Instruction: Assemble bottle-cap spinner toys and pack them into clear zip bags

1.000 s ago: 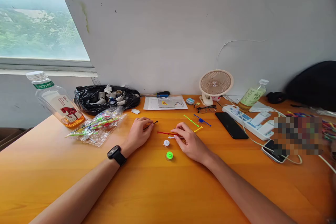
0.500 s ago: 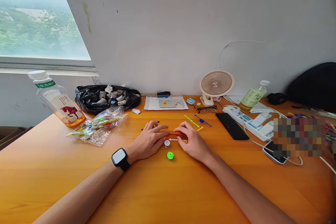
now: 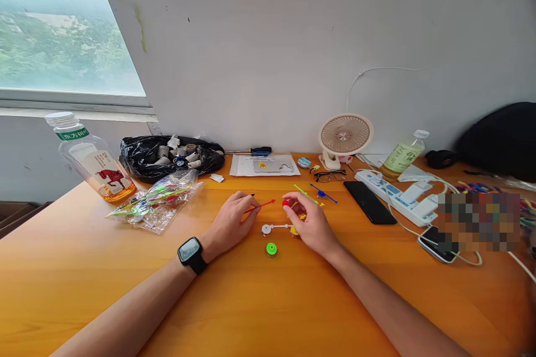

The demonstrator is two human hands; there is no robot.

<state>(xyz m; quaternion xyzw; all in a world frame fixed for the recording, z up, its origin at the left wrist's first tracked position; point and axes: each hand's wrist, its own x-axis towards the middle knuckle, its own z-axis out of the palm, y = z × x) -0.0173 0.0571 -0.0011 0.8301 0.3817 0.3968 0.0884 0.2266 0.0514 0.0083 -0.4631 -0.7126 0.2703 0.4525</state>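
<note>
My left hand (image 3: pixel 234 217), wearing a black watch, pinches a thin red rod with an arrow-shaped tip (image 3: pixel 267 203) that points right. Opposite it, my right hand (image 3: pixel 309 220) has a small round red piece (image 3: pixel 286 203) between thumb and fingers, a short gap from the tip. Below them on the table lies a thin white rod (image 3: pixel 280 226) between a white disc (image 3: pixel 266 229) and a yellow disc (image 3: pixel 294 231). Closer to me sits a bright green disc (image 3: pixel 271 249). Green (image 3: pixel 305 193) and blue (image 3: pixel 329 196) rods lie beyond my right hand, which partly hides other yellow pieces.
At left stand a tea bottle (image 3: pixel 100 164), a clear bag of colourful parts (image 3: pixel 161 201) and a black plastic bag (image 3: pixel 134 159). Along the back are papers (image 3: pixel 240 166), glasses (image 3: pixel 330 176) and a fan (image 3: pixel 345 134). A phone (image 3: pixel 368 202) and power strip (image 3: pixel 393 198) lie right.
The hands have moved apart. The red rod has turned with its tip angled up and right, and the red round piece now shows in my right hand. More of the white rod and yellow disc is uncovered.
</note>
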